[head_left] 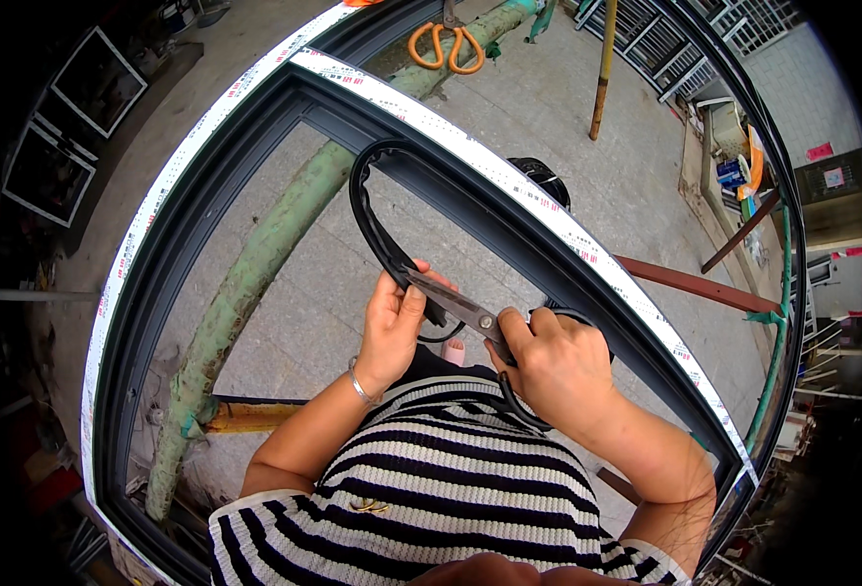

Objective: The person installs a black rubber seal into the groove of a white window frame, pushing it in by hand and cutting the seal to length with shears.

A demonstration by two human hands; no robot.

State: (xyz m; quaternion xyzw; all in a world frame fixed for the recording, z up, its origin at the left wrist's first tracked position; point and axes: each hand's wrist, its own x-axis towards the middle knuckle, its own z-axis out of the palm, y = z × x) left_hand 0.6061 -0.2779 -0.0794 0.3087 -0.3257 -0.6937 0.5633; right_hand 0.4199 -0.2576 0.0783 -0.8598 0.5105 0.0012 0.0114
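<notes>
My right hand is closed round the black handles of a pair of scissors. Their blades point up and left, reaching the fingers of my left hand. Between those fingers I pinch a black rubber sealing strip, right where the blades meet it. From my left hand the strip loops upward and bends over to the right, against the dark inner edge of a window frame. White printed protective film covers the frame's outer faces. Whether the blades have cut into the strip is hidden by my fingers.
A green pole runs beneath the frame on the left. Orange-handled scissors lie at the top. A reddish-brown bar crosses on the right, near an upright bamboo-like pole. Smaller frames lie on the floor at the far left.
</notes>
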